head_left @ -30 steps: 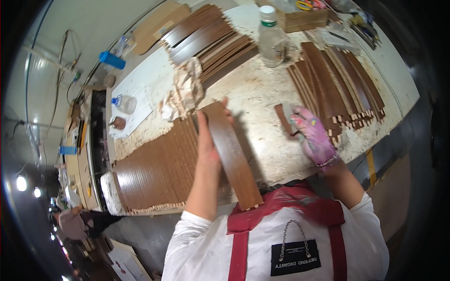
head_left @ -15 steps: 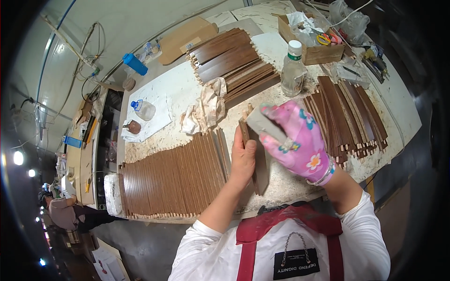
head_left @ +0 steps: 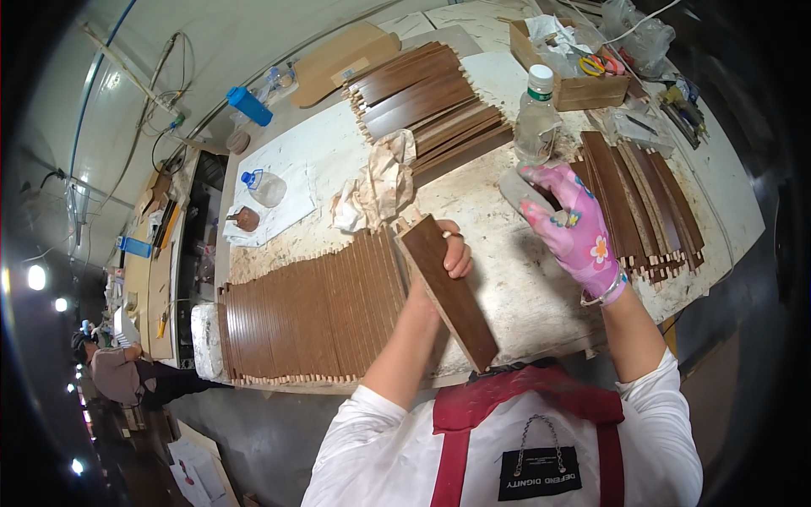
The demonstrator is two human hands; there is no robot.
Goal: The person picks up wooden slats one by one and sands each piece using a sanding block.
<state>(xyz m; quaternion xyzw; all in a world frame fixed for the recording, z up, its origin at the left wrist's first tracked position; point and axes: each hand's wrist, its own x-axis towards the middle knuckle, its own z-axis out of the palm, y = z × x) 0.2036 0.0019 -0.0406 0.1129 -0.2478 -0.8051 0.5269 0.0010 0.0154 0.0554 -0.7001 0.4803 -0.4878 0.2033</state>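
Observation:
My left hand (head_left: pixel 457 253) is closed around a dark brown wooden slat (head_left: pixel 450 291), its broad face showing and pale dowel pegs at its far end. The slat is tilted, its near end close to my apron. To the right, my right hand (head_left: pixel 579 228), in a pink flowered glove, grips a grey block (head_left: pixel 514 191), apart from the slat. Left of my left arm, a long row of slats (head_left: pixel 308 308) stands on edge, side by side. A crumpled stained cloth (head_left: pixel 378 182) lies just beyond the held slat.
More slats (head_left: pixel 414 106) are stacked at the back, others (head_left: pixel 608 194) on the right. A clear bottle (head_left: pixel 534 131) stands beyond my right hand, near a cardboard box (head_left: pixel 591 91) with scissors. At left are a small bottle (head_left: pixel 269 189) and a brown pot (head_left: pixel 246 219). Someone works far left.
The slat has turned from its narrow edge to show its broad face. My right hand has moved right with the grey block, away from the slat's far end.

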